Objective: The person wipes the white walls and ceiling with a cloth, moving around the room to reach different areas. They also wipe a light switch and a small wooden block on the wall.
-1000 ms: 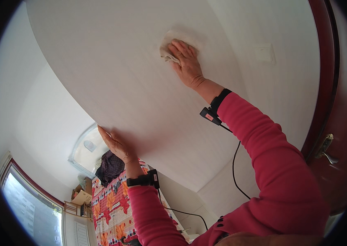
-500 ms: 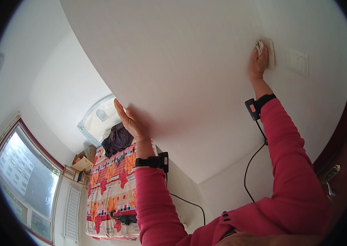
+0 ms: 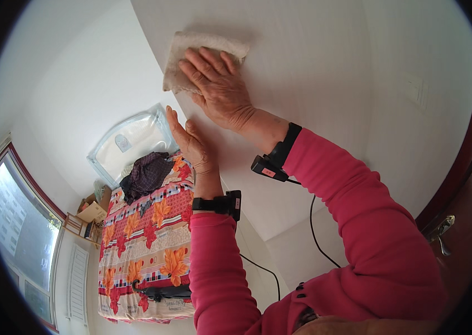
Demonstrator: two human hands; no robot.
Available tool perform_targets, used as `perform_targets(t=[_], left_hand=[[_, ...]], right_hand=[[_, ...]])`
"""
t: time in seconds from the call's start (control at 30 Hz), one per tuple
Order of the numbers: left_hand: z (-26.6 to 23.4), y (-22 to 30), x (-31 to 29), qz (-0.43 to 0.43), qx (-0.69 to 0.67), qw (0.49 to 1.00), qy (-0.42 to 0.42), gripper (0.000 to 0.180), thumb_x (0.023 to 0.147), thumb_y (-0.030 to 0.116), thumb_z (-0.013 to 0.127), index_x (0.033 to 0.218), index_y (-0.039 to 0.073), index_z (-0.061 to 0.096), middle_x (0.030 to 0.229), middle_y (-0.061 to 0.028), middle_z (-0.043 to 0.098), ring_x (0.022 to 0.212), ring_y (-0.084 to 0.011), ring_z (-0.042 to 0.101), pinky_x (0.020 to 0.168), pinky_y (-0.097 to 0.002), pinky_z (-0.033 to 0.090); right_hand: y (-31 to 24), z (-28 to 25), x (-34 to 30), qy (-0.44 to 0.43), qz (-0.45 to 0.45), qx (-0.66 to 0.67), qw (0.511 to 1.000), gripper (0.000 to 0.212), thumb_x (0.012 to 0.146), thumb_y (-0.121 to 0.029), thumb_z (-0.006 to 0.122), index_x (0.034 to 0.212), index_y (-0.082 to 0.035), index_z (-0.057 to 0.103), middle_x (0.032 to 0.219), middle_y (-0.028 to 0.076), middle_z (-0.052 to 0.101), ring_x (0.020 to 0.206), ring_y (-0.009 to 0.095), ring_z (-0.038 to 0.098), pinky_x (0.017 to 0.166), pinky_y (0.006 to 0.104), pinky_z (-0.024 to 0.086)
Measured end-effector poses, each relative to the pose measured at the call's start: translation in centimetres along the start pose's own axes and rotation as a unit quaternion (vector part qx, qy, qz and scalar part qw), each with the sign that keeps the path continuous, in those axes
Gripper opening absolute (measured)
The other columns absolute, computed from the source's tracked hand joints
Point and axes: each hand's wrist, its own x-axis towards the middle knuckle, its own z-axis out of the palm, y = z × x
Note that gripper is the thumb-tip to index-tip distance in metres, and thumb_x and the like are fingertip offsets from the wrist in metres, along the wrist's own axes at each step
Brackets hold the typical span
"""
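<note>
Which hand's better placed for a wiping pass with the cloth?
Right, likely: the right hand is spread on the cloth against the pale surface. The left hand, by the edge, holds nothing.

Open room rightward on the white panel, tight at its left edge.
Right of the right hand, a bare stretch runs to the light switch. Just below, the left hand blocks the edge; a black cord dangles under the right sleeve.
</note>
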Motion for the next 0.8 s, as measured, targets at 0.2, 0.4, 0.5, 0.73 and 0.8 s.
perform_targets(t=[0.2, 0.4, 0.5, 0.73, 0.8], left_hand=[[0.3, -0.3, -0.2, -0.06, -0.071, 0.996, -0.016, 0.058, 0.107, 0.037, 0.042, 0.153, 0.005, 0.028, 0.152, -0.0175, 0.036, 0.137, -0.0275, 0.039, 0.112, -0.0376, 0.035], [0.1, -0.2, -0.3, -0.024, -0.015, 1.0, -0.01, 0.074, 0.103, 0.054, 0.043, 0.151, -0.001, 0.028, 0.152, -0.0176, 0.038, 0.133, -0.0271, 0.045, 0.11, -0.0367, 0.037], [0.0, -0.2, -0.3, -0.034, -0.018, 0.999, -0.018, 0.072, 0.104, 0.053, 0.043, 0.15, 0.0, 0.03, 0.15, -0.0172, 0.04, 0.131, -0.0264, 0.047, 0.109, -0.0361, 0.038], [0.2, 0.4, -0.1, -0.053, -0.028, 0.998, -0.01, 0.065, 0.105, 0.049, 0.042, 0.15, 0.003, 0.032, 0.148, -0.0153, 0.042, 0.126, -0.0244, 0.05, 0.105, -0.0349, 0.041], [0.2, 0.5, -0.1, -0.037, -0.033, 0.999, -0.018, 0.066, 0.105, 0.049, 0.043, 0.15, 0.002, 0.033, 0.147, -0.0153, 0.043, 0.126, -0.0241, 0.05, 0.104, -0.0347, 0.041]], right_hand=[[0.5, -2.2, -10.0, -0.043, -0.085, 0.02, 0.995, 0.051, 0.084, -0.034, 0.064, 0.132, -0.018, 0.057, 0.145, 0.0, 0.047, 0.133, 0.019, 0.041, 0.114, 0.0429, 0.028], [5.7, -6.1, -16.2, -0.173, -0.017, 0.061, 0.983, 0.072, 0.072, -0.026, 0.078, 0.139, -0.019, 0.052, 0.148, -0.001, 0.045, 0.137, 0.019, 0.04, 0.114, 0.0426, 0.029], [10.9, -7.2, -15.8, -0.091, 0.103, 0.013, 0.99, 0.064, 0.081, -0.015, 0.07, 0.142, -0.016, 0.049, 0.151, 0.005, 0.042, 0.14, 0.026, 0.037, 0.115, 0.0467, 0.027], [25.7, -9.3, -20.7, 0.19, 0.36, -0.052, 0.912, 0.047, 0.095, -0.016, 0.055, 0.139, -0.001, 0.05, 0.15, 0.016, 0.042, 0.14, 0.034, 0.036, 0.115, 0.0442, 0.027], [27.8, -9.7, -25.0, 0.22, 0.398, -0.063, 0.889, 0.048, 0.096, -0.017, 0.054, 0.14, 0.0, 0.048, 0.15, 0.018, 0.042, 0.138, 0.035, 0.038, 0.115, 0.0434, 0.029]])
